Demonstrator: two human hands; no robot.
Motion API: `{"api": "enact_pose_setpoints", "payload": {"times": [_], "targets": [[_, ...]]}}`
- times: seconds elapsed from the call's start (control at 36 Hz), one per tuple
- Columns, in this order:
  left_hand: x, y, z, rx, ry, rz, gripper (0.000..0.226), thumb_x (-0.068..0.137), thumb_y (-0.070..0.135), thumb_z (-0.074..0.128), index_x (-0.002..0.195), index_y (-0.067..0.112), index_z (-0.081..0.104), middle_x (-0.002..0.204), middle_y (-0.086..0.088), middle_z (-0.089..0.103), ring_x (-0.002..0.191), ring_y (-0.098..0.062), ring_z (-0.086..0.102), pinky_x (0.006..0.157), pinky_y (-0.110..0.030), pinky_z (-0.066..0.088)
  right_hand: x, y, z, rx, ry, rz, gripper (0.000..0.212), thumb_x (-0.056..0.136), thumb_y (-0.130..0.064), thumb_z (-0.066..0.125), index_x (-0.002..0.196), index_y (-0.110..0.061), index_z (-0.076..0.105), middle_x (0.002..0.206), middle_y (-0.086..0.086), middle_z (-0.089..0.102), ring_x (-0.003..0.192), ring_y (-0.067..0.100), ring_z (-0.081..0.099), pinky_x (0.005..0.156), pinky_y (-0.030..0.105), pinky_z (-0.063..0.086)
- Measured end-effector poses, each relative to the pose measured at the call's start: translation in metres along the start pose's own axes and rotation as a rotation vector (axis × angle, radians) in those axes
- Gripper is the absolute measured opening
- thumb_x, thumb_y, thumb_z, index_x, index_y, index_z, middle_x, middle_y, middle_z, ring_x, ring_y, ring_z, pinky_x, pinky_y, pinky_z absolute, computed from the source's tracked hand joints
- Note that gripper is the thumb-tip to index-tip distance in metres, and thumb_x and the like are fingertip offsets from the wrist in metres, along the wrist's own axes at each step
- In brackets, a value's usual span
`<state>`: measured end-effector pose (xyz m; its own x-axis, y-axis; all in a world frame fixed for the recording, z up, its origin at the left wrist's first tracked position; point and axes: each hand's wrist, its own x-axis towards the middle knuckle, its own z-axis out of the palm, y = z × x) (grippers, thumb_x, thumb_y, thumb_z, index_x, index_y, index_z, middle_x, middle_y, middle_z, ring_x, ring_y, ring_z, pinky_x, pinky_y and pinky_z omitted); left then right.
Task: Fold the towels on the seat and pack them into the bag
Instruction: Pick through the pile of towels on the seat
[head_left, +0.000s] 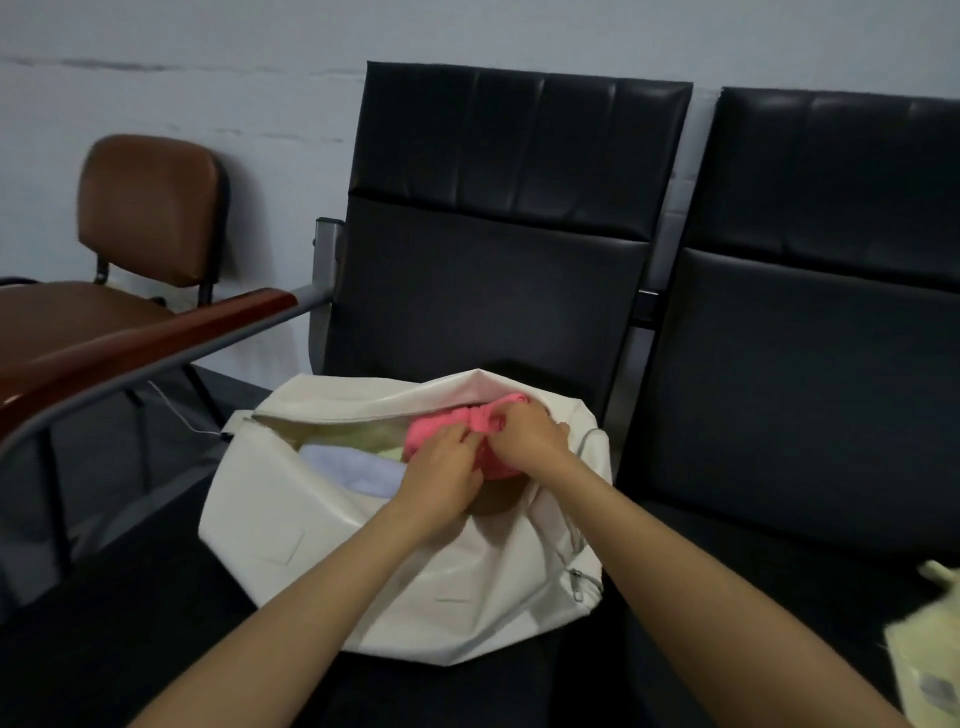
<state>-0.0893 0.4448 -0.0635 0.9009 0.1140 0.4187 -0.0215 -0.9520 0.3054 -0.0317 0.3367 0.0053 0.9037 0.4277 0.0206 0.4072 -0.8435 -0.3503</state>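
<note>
1. Pink towel (441, 434) sits bunched at the right end of the white bag's (311, 530) open mouth. The left hand (447, 480) and the right hand (530, 431) both clutch it with curled fingers.
2. The bag lies on the black seat (130, 623), towards its back edge. A pale blue towel (353, 470) is tucked inside at the left end of the mouth.
3. The step probably goes best if the pink bundle is pressed down flat beside the blue one, with its folds kept together until both hands let go.
4. The bag's upper flap overhangs the mouth, so one hand may need to hold it back.
5. A pale yellow towel (930, 660) lies near the front edge of the neighbouring seat, not yet packed.
</note>
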Motion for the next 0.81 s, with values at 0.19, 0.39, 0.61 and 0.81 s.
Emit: {"api": "enact_pose_setpoints", "payload": {"times": [0.19,0.39,0.61,0.81], "targets": [[0.005,0.017,-0.006,-0.594,0.023,-0.29,0.048,0.074,0.051,0.075,0.114,0.028,0.063,0.099,0.01,0.069,0.09,-0.012,0.064,0.081,-0.032,0.051,-0.013,-0.002,-0.026,0.418,-0.121,-0.009,0.035,0.096,-0.019,0.032,0.128,-0.019,0.047,0.117,0.007,0.058,0.109,0.027,0.056,0.088,0.034,0.046],[0.007,0.006,0.0,-0.533,0.125,-0.316,0.019,0.085,0.022,0.068,0.102,0.015,0.07,0.089,-0.001,0.071,0.083,-0.021,0.065,0.078,-0.038,0.052,-0.014,0.009,-0.025,0.369,-0.086,-0.003,0.045,0.09,-0.02,0.046,0.133,-0.012,0.036,0.118,0.008,0.058,0.105,0.028,0.061,0.092,0.042,0.05],[0.007,0.005,-0.005,-0.453,0.027,-0.242,0.017,0.089,0.02,0.063,0.105,0.016,0.069,0.092,0.001,0.071,0.083,-0.015,0.064,0.075,-0.024,0.048,-0.011,0.037,-0.018,-0.271,0.164,0.043,0.064,0.085,-0.034,0.068,0.13,-0.009,0.03,0.128,0.012,0.045,0.114,0.03,0.051,0.082,0.036,0.042],[0.014,0.039,0.004,-0.357,-0.119,-0.299,0.03,0.096,0.034,0.054,0.11,0.01,0.065,0.102,0.0,0.067,0.099,-0.022,0.061,0.069,-0.024,0.03,-0.01,0.042,-0.027,-0.269,0.228,-0.058,0.042,0.092,-0.004,0.05,0.13,-0.005,0.032,0.122,0.013,0.055,0.106,0.032,0.06,0.07,0.031,0.035]]}}
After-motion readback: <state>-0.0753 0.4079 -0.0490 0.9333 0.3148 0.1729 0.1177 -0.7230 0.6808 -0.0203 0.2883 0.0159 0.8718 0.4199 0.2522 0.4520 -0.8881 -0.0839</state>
